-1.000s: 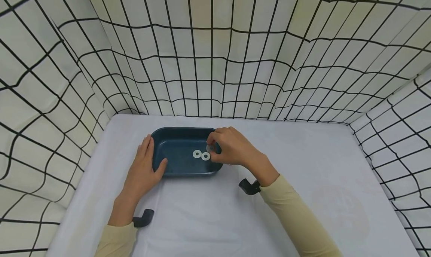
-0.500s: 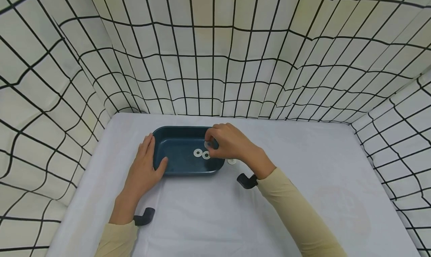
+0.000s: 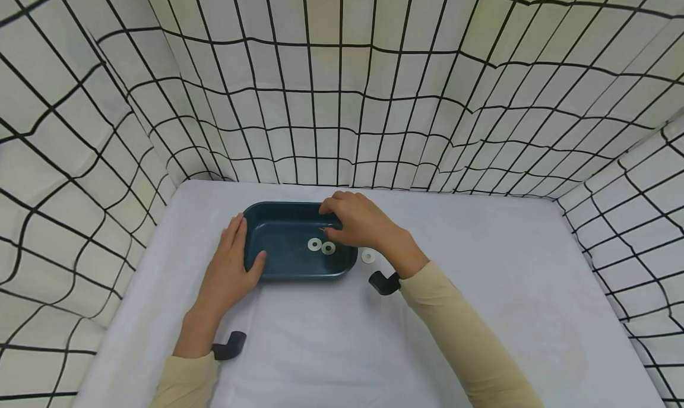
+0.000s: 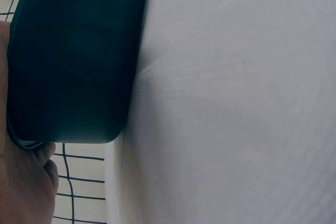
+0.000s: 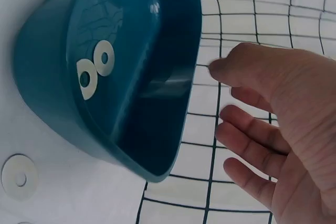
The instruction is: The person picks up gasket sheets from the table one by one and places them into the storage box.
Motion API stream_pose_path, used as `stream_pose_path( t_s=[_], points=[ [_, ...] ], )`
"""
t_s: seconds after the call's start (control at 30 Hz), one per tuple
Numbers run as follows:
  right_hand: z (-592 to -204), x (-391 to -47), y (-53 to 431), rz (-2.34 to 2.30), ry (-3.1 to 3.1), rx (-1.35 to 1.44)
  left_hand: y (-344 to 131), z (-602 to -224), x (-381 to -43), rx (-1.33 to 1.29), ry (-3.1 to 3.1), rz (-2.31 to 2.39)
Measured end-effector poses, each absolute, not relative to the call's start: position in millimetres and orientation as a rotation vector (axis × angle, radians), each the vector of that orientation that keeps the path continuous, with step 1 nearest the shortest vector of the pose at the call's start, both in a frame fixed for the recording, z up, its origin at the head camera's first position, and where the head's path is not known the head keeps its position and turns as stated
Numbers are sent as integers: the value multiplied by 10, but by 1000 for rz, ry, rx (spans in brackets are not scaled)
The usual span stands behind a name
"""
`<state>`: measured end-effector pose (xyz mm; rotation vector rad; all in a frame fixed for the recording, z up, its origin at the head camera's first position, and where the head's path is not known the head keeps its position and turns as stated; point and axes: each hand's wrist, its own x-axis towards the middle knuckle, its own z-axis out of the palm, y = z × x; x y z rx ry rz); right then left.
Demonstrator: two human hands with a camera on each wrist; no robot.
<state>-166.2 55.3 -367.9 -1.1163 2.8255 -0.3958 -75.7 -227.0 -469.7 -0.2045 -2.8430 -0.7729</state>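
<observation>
A dark teal tray [image 3: 288, 271] rests on the white-covered table. Two pale flat washers [image 3: 314, 244] lie side by side on its floor. My left hand [image 3: 227, 268] rests against the tray's left end, fingers straight along the outside and thumb over the front edge. Above the tray's right end is my right hand [image 3: 355, 218], thumb and fingers apart. The right wrist view shows nothing in its grasp. A thin pale sliver [image 3: 323, 228] appears near the thumb tip, too small to identify. Just right of the tray, another washer [image 5: 20, 177] lies on the table.
Black grid netting [image 3: 342, 111] over pale walls stands behind the table and on both sides. Black angled pieces [image 3: 230, 345] stick out at both wrists. White cloth [image 3: 320, 342] covers the table in front of the tray.
My right hand has moved slightly left and its finger and thumb have parted, letting go of the washer they pinched. The washer on the table has come into view. My left hand has stayed put.
</observation>
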Motion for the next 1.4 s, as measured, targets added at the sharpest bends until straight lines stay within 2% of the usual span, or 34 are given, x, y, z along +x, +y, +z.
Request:
stream_pose_path(
  t_s=[1.0, 1.4],
  points=[
    [-4083, -1103, 1263, -679, 2986, -729, -2290, -4745, -781, -208, -2772, -840],
    [-4375, -919, 1648, -778, 3039, -537, -2291, -4743, -782, -210, -2774, -862]
  ],
)
